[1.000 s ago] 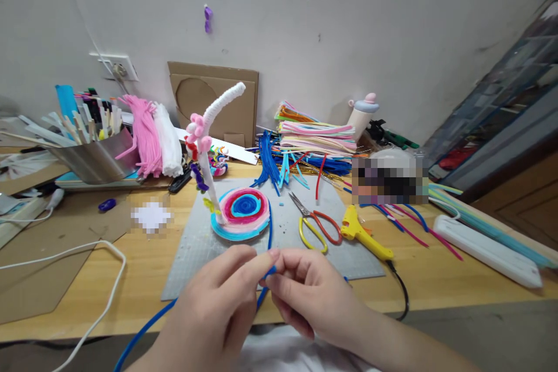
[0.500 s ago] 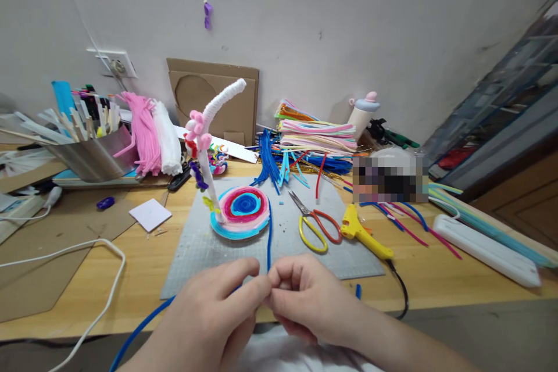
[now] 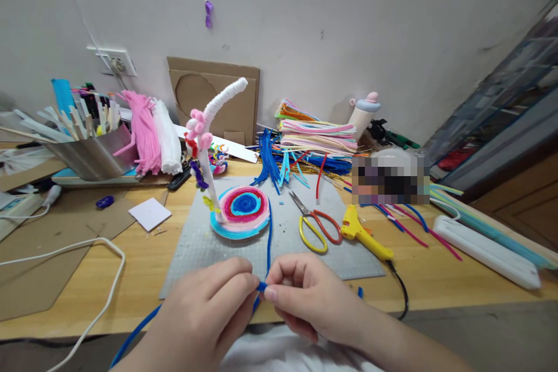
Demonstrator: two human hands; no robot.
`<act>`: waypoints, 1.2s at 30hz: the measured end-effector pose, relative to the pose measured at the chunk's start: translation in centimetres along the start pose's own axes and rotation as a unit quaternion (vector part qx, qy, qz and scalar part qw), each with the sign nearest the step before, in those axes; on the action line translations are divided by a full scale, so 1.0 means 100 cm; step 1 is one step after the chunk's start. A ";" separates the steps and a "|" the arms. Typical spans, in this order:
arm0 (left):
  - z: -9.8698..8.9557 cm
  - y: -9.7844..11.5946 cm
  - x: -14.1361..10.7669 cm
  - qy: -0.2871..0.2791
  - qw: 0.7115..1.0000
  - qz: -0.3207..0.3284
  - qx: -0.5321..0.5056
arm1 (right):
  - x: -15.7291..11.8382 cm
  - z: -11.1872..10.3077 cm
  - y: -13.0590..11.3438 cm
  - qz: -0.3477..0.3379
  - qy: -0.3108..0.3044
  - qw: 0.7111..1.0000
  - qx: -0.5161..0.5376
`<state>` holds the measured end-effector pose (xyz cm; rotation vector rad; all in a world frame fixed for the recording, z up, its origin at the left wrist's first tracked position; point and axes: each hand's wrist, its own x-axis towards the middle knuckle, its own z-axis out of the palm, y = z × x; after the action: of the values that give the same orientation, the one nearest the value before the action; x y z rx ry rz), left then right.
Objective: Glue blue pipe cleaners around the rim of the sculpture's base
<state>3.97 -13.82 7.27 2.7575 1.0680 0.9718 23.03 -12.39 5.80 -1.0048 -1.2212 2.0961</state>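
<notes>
A blue pipe cleaner [image 3: 262, 286] is pinched between my two hands at the near edge of the table. My left hand [image 3: 209, 302] is closed on it, and a long blue length trails out past that wrist at the lower left. My right hand [image 3: 305, 296] grips the same strand with thumb and forefinger, just to the right. A blue strand [image 3: 269, 238] runs from the hands up to a round disc [image 3: 235, 233] coiled in blue, red, pink and light blue. From the disc's left side rises a curved white stem [image 3: 223, 99] with pink, red, purple and yellow pieces.
Scissors [image 3: 314, 218] and a yellow glue gun [image 3: 366, 235] lie right of the disc, on or overlapping the grey cutting mat [image 3: 192, 256]. Pipe cleaner bundles [image 3: 318, 135] are piled behind. A white cable [image 3: 117, 261] crosses the left side; a white power strip [image 3: 486, 251] lies at right.
The fingertips of my hands have parted slightly, so a short piece of the blue pipe cleaner now shows between them. The left hand has shifted a little to the left.
</notes>
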 end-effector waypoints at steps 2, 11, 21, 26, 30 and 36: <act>0.000 0.000 0.000 0.009 0.999 0.025 0.019 | 0.000 -0.002 0.001 0.008 -0.018 0.999 0.026; 0.010 -0.004 -0.005 -0.002 0.989 0.109 0.100 | 0.013 -0.021 0.005 0.210 -0.191 0.923 0.260; 0.013 0.001 0.005 -0.094 0.983 -0.123 -0.096 | -0.005 -0.006 0.004 -0.365 0.006 0.796 -0.483; 0.013 -0.002 0.005 -0.101 0.982 -0.130 -0.098 | -0.005 -0.009 0.003 -0.102 0.023 0.957 -0.270; 0.014 -0.001 0.000 -0.053 0.998 -0.033 -0.029 | 0.006 -0.016 0.006 0.173 -0.150 0.967 0.110; 0.016 0.004 0.002 -0.090 0.986 -0.128 -0.058 | 0.003 -0.010 0.008 -0.064 0.000 0.992 -0.111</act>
<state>5.19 -13.74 6.21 2.4802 1.2512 0.7128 23.59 -12.11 4.68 -0.9917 -1.5033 1.8937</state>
